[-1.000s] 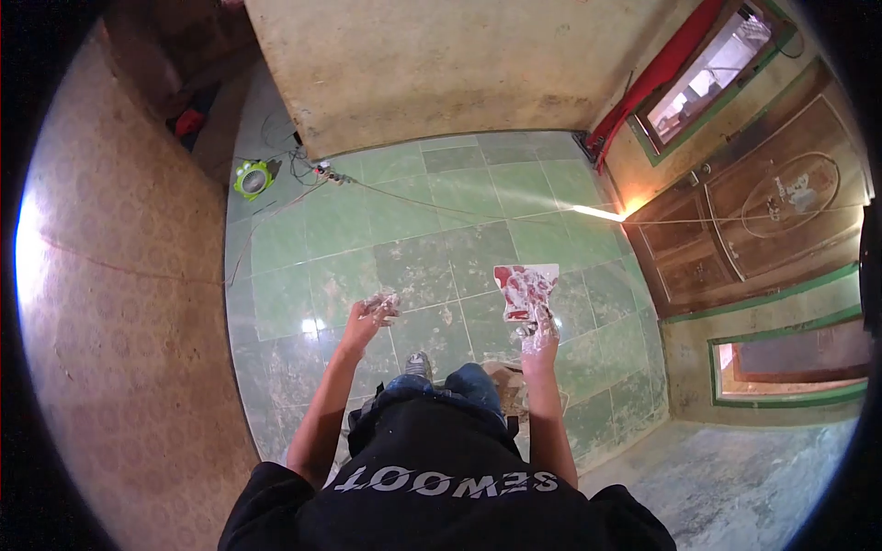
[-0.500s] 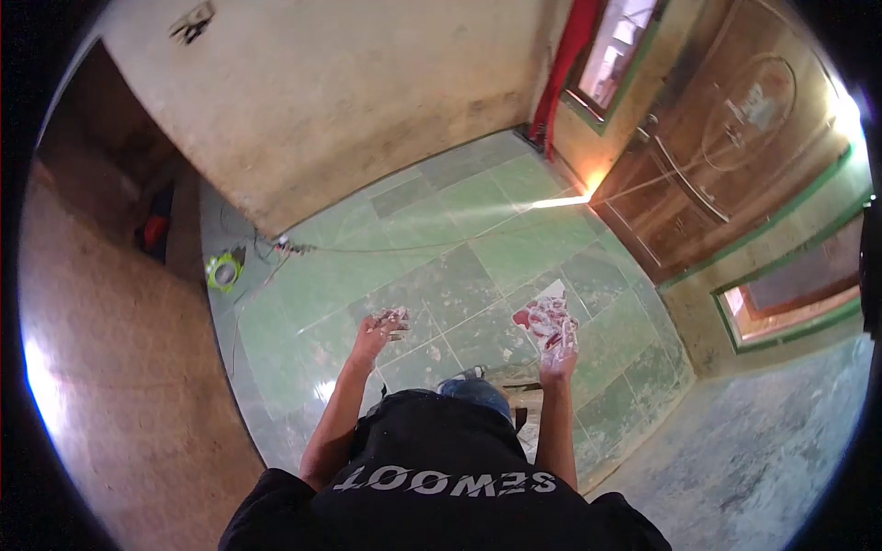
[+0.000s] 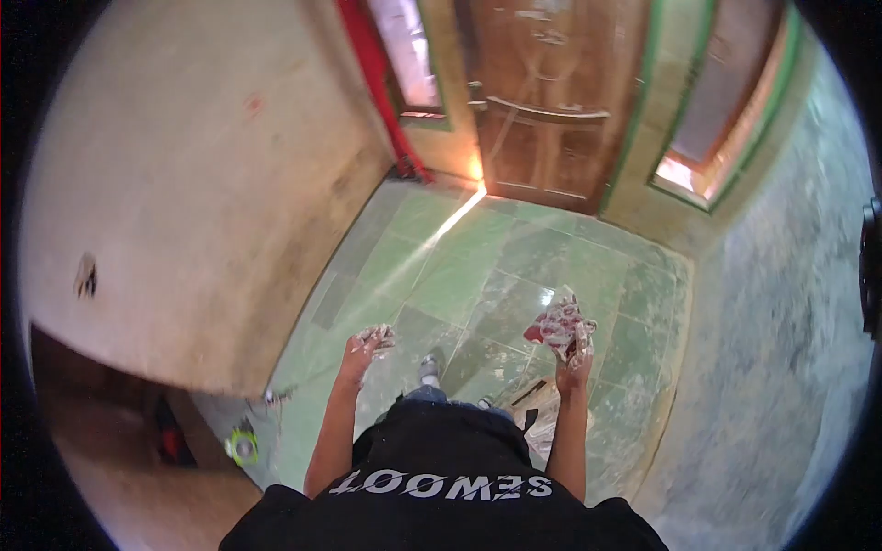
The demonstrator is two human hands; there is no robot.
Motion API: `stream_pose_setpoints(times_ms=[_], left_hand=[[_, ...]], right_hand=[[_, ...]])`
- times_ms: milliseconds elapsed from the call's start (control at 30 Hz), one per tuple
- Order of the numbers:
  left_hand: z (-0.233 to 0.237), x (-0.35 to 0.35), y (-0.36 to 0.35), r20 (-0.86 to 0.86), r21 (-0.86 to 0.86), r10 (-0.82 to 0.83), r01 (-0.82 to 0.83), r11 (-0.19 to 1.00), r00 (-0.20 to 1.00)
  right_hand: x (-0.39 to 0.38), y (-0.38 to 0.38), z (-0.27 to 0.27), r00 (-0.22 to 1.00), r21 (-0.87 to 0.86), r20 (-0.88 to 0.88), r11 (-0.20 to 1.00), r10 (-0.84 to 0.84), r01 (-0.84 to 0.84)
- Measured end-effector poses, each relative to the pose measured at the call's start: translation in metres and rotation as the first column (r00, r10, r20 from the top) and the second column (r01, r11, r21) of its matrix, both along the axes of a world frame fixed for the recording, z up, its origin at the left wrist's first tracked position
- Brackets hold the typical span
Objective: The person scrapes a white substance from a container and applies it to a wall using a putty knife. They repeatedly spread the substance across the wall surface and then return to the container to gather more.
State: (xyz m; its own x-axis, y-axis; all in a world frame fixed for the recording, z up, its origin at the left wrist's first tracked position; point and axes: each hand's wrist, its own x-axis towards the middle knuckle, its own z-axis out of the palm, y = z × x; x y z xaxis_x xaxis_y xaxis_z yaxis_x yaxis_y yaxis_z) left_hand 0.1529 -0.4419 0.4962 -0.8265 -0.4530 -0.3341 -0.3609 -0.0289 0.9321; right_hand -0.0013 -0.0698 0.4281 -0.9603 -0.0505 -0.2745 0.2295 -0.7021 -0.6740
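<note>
My left hand, smeared with white paste, is held up over the green tiled floor. Its fingers look curled, and whether anything small is between them is hidden. In my right hand there is a red tool coated with thick white paste; its exact shape is hard to make out. Paste also covers the fingers of that hand. The two hands are well apart, in front of my black shirt.
A brown wooden door stands ahead, with a red curtain left of it. A rough grey wall rises on the right. A green round object lies at the lower left. Near my feet is a plastic bag.
The view has turned to the right, so the door is now straight ahead. One foot has stepped forward. Both hands remain raised, with the red tool still in my right hand.
</note>
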Motion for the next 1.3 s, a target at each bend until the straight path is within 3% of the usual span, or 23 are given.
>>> stream_pose_setpoints(times_ms=[167,267,300,333,367,433,467,500,667,700,733,800,867,900,1000,1033,1100,1133,1167,1200,1267,1300], left_hand=[[0.011,-0.124,0.006,0.074,0.026,-0.252,0.251,0.968,0.965],[0.013,-0.238,-0.032,0.098,0.114,-0.462,0.451,0.885,0.881],[0.011,-0.269,-0.028,0.083,0.112,-0.539,0.529,0.841,0.838],[0.007,-0.298,-0.023,0.084,0.118,-0.587,0.577,0.808,0.805],[0.001,-0.323,-0.015,0.089,0.14,-0.638,0.625,0.768,0.765],[-0.007,-0.373,0.011,0.099,0.164,-0.743,0.725,0.669,0.662],[0.0,-0.417,-0.007,0.106,0.217,-0.795,0.766,0.605,0.598],[-0.003,-0.445,0.003,0.094,0.247,-0.825,0.79,0.561,0.557],[-0.047,-0.531,0.119,0.001,0.275,-0.973,0.936,0.221,0.23],[-0.032,-0.61,0.138,-0.027,0.255,-0.995,0.963,0.085,0.095],[-0.029,-0.653,0.161,-0.034,0.274,-0.998,0.961,0.034,0.045],[-0.059,-0.644,0.22,-0.06,0.232,-0.998,0.972,-0.049,-0.036],[-0.054,-0.666,0.257,-0.037,0.251,-0.994,0.962,-0.111,-0.105],[-0.05,-0.674,0.278,-0.027,0.238,-0.993,0.964,-0.116,-0.112],[-0.066,-0.66,0.321,-0.089,0.286,-0.974,0.932,-0.223,-0.206],[-0.065,-0.646,0.334,-0.098,0.288,-0.964,0.921,-0.264,-0.245],[-0.059,-0.614,0.352,0.009,0.286,-0.932,0.894,-0.344,-0.362],[-0.056,-0.599,0.355,-0.005,0.278,-0.915,0.879,-0.388,-0.403],[-0.053,-0.61,0.362,-0.063,0.384,-0.885,0.807,-0.448,-0.462],[-0.046,-0.603,0.373,-0.112,0.466,-0.855,0.733,-0.495,-0.506],[-0.024,-0.581,0.38,-0.147,0.413,-0.813,0.712,-0.568,-0.564],[-0.014,-0.576,0.383,-0.173,0.387,-0.795,0.702,-0.598,-0.582]], right_hand=[[0.032,0.042,-0.039,0.954,-0.03,0.101,0.958,-0.282,0.286],[0.023,0.002,-0.052,0.818,0.166,0.219,0.846,-0.532,0.506],[0.027,0.001,-0.067,0.814,0.501,0.001,0.705,-0.58,0.502],[0.025,-0.002,-0.075,0.819,0.76,-0.199,0.442,-0.539,0.476],[0.017,-0.006,-0.052,0.634,0.103,0.204,0.661,-0.746,0.744],[0.004,-0.007,-0.023,0.534,0.175,0.222,0.572,-0.816,0.801],[-0.01,-0.047,0.008,0.447,0.282,0.237,0.501,-0.863,0.818],[-0.02,-0.054,0.016,0.407,0.278,0.192,0.447,-0.893,0.85],[0.007,-0.04,-0.007,0.123,0.418,0.064,0.138,-0.99,0.898],[-0.045,-0.075,0.018,0.016,0.473,0.105,0.064,-0.994,0.879],[-0.075,-0.08,0.035,-0.025,0.509,0.103,0.032,-0.994,0.86],[-0.052,-0.072,0.027,-0.102,0.588,0.128,-0.008,-0.986,0.809],[-0.069,-0.088,0.029,-0.255,0.604,-0.088,-0.255,-0.963,0.755],[-0.073,-0.099,0.046,-0.236,0.668,-0.035,-0.198,-0.971,0.717],[-0.084,-0.125,0.048,-0.439,0.653,-0.016,-0.342,-0.898,0.676],[-0.078,-0.131,0.048,-0.475,0.653,-0.026,-0.375,-0.88,0.658],[-0.063,-0.151,0.043,-0.433,0.73,-0.097,-0.36,-0.896,0.581],[-0.054,-0.163,0.041,-0.473,0.722,-0.11,-0.397,-0.874,0.566],[-0.075,-0.174,0.045,-0.587,0.72,-0.087,-0.458,-0.805,0.522],[-0.075,-0.177,0.044,-0.685,0.707,-0.051,-0.511,-0.727,0.49],[-0.067,-0.201,0.033,-0.699,0.484,-0.144,-0.666,-0.701,0.568],[-0.064,-0.204,0.036,-0.693,0.59,-0.061,-0.586,-0.718,0.555]])
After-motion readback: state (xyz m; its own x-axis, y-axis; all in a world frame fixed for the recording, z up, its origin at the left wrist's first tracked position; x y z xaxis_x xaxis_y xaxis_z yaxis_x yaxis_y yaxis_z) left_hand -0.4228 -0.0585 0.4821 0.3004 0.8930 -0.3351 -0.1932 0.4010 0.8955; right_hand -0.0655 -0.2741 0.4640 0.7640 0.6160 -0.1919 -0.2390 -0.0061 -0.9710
